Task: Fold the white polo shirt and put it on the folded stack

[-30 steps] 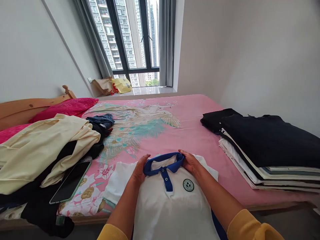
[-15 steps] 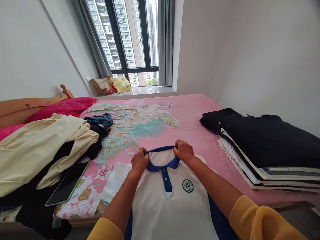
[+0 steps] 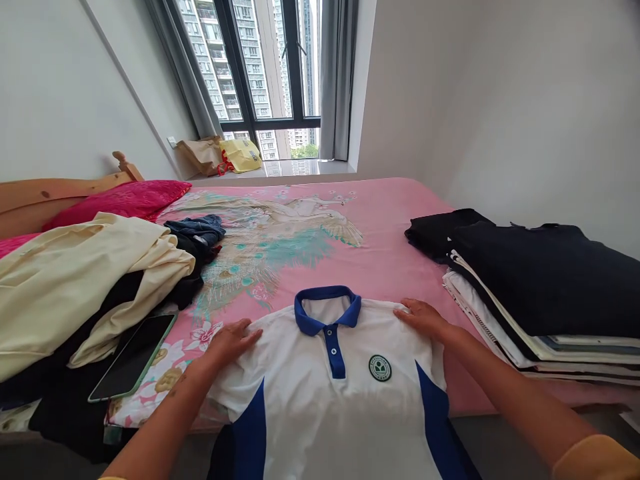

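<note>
A white polo shirt (image 3: 320, 407) with a blue collar, blue button placket and blue side panels lies spread face up, its collar toward the far side of the bed. A round green badge (image 3: 380, 368) is on its chest. My left hand (image 3: 233, 343) rests at the shirt's left shoulder and sleeve, fingers stretched out. On the opposite shoulder lies my right hand (image 3: 423, 319), also with fingers extended on the fabric. The lower part of the shirt runs past the bed's front edge and out of view.
Folded clothes, black on top, form a stack (image 3: 545, 280) at the right. Crumpled garments (image 3: 95, 280) lie at the left, beside a phone (image 3: 134, 360). Pink pillows (image 3: 120, 202) sit by the wooden headboard (image 3: 65, 193). Bags (image 3: 240, 155) stand on the windowsill.
Both hands have let go of the collar and moved outward to the shoulders. The collar now stands in a rounded shape, and the shirt's shoulders and sleeves are more spread.
</note>
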Available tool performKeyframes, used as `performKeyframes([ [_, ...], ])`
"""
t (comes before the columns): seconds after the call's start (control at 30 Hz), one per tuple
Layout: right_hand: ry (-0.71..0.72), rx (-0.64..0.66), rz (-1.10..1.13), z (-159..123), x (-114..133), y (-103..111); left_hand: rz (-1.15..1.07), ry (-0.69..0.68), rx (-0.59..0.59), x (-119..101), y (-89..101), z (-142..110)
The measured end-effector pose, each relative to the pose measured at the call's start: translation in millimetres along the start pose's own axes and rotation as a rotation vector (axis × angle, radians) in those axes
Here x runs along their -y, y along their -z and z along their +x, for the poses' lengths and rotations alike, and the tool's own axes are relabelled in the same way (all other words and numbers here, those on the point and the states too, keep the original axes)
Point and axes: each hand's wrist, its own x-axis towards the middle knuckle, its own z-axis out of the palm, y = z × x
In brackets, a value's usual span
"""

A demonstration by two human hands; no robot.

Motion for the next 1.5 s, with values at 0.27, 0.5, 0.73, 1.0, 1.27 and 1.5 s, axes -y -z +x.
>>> performKeyframes([
  [0.27,-0.249,-0.07,-0.249,-6.6,-2.1,-1.6,0.215,0.159,-0.051,17.0,15.6,-7.9],
  [0.5,0.149,-0.268,0.134,21.5,60.6,-20.2,-0.022,-0.234,-0.236,-42.5,-12.5,16.9],
  [0.73,-0.22,-0.201,0.749,48.7,87.7,-54.8,-0.22,-0.482,-0.146,-160.7,-43.4,52.7],
  [1.0,0.069,-0.349,0.902,20.3,76.3,-84.9,-0.133,-0.603,0.006,-216.9,-88.1,96.6],
  [1.27,0.162,-0.574,0.606,19.3,72.3,-92.2,-0.086,-0.551,0.038,-211.9,-90.1,111.0],
  [1.5,0.11,-0.558,0.539,18.7,76.2,-86.7,-0.056,-0.493,-0.018,-220.1,-95.6,114.8],
])
